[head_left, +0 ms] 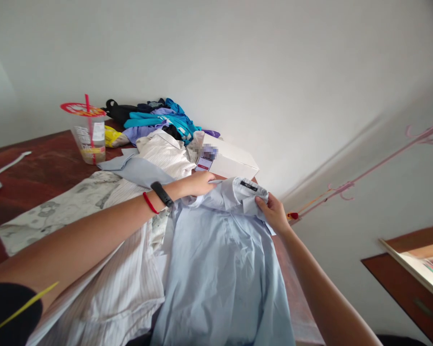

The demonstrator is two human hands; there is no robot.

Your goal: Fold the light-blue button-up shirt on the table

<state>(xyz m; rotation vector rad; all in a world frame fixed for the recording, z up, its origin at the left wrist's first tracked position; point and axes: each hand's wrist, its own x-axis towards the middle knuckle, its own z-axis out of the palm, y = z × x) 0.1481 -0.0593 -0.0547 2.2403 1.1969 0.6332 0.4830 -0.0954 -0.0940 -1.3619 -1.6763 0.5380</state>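
A light blue shirt lies spread on a dark wooden table, its collar at the far end. My left hand is closed on the left side of the collar. My right hand pinches the collar's right side. A black band and a red string sit on my left wrist. A white striped shirt lies under my left forearm, beside the blue shirt.
A white box stands just beyond the collar. Behind it is a heap of blue, purple and black clothes. A plastic cup with a red straw stands at the back left. A patterned cloth covers the table's left. White wall behind.
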